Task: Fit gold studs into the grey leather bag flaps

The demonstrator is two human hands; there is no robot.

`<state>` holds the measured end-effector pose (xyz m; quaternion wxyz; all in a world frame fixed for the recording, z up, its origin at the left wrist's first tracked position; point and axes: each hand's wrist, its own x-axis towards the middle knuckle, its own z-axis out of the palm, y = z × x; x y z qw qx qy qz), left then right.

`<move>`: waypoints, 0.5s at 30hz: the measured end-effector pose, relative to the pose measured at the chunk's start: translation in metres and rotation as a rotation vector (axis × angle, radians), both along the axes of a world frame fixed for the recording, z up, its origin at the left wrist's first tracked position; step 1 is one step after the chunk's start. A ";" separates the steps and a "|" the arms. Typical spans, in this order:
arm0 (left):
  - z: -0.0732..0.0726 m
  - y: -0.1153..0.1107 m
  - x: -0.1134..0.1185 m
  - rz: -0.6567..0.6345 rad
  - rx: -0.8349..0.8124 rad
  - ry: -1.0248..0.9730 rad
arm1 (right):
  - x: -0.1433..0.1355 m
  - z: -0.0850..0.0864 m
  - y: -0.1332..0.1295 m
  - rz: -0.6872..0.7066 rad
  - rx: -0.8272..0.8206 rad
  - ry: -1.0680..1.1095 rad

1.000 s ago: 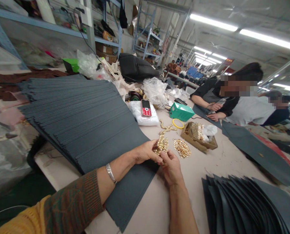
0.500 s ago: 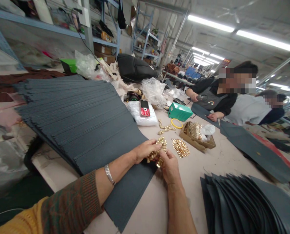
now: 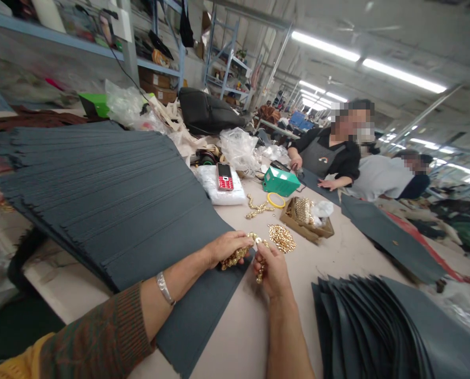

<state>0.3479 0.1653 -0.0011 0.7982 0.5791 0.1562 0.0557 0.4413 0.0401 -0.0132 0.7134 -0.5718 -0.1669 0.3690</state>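
My left hand (image 3: 227, 248) is closed around a bunch of gold metal pieces (image 3: 235, 259), which look strung or clustered together. Close beside it, my right hand (image 3: 273, 267) pinches one end of the gold pieces, and some hang below its fingers. Both hands are over the edge of a dark grey-blue sheet (image 3: 203, 310). Just beyond them lies a flat pile of small gold pieces (image 3: 282, 238) on the table. Farther back are a loose gold strand (image 3: 258, 210) and a yellow ring (image 3: 276, 200).
A fanned stack of dark sheets (image 3: 100, 195) covers the left; another stack (image 3: 361, 326) stands at right. Behind are a cardboard box of gold pieces (image 3: 308, 221), a green box (image 3: 281, 181) and a red phone (image 3: 225, 178) on a white packet. A co-worker (image 3: 325, 158) sits across the table.
My hands have drawn slightly apart, with the gold pieces stretching between them. The view has turned a little to the right. The co-worker's head and hands have shifted.
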 end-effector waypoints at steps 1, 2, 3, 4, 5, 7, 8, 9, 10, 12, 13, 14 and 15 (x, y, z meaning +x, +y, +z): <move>0.000 0.000 0.000 -0.004 0.010 0.006 | 0.003 0.001 -0.003 0.013 -0.016 0.016; 0.000 0.000 0.000 -0.007 0.019 0.010 | 0.006 0.003 -0.006 0.026 -0.032 0.028; 0.000 0.000 0.000 -0.010 0.027 0.011 | 0.009 0.004 -0.010 0.034 -0.043 0.034; 0.000 0.000 0.000 -0.012 0.032 0.011 | 0.012 0.006 -0.013 0.034 -0.047 0.035; 0.000 0.001 0.000 -0.014 0.033 0.010 | 0.015 0.007 -0.016 0.032 -0.046 0.037; 0.000 0.001 0.000 -0.016 0.025 0.009 | 0.019 0.010 -0.021 0.031 -0.034 0.049; 0.000 0.001 0.000 -0.016 0.016 0.010 | 0.021 0.011 -0.023 0.033 -0.027 0.059; -0.001 0.001 0.000 -0.015 0.005 0.011 | 0.022 0.011 -0.025 0.029 -0.019 0.072; -0.001 0.000 0.000 -0.011 -0.008 0.013 | 0.024 0.011 -0.026 0.019 -0.011 0.086; -0.002 0.000 0.001 0.005 -0.041 0.023 | 0.030 0.007 -0.028 -0.026 0.005 0.101; -0.003 0.001 0.001 0.014 -0.062 0.027 | 0.035 0.005 -0.030 -0.061 0.014 0.099; -0.004 0.001 0.001 0.023 -0.084 0.028 | 0.040 0.002 -0.031 -0.104 0.026 0.088; -0.005 0.001 0.002 0.032 -0.106 0.025 | 0.048 0.000 -0.033 -0.154 0.041 0.065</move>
